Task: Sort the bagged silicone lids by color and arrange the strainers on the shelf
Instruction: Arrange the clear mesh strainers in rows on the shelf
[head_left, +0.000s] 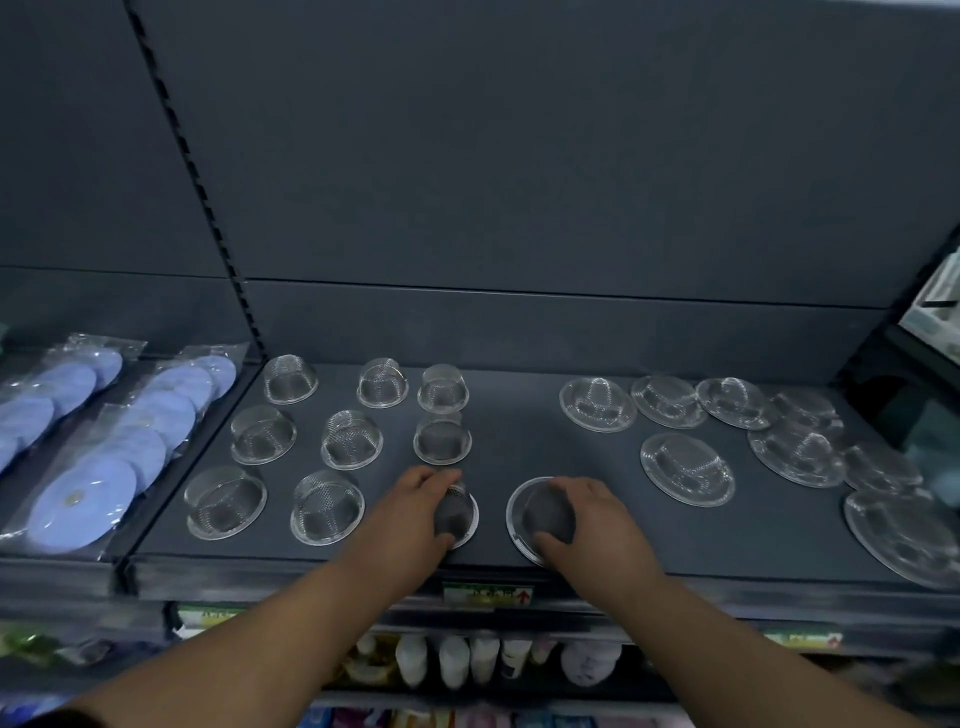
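Left hand (410, 512) grips a small mesh strainer (456, 514), completing the three-column grid; right hand (582, 519) grips a wide-rimmed strainer (540, 512) just beside.

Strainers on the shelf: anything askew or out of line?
Yes. The small strainers on the left stand in tidy rows, but the wide-rimmed strainers at the shelf's right end are jumbled: several overlap, rims lying on one another, with no clear rows. Nothing looks damaged or spilled.
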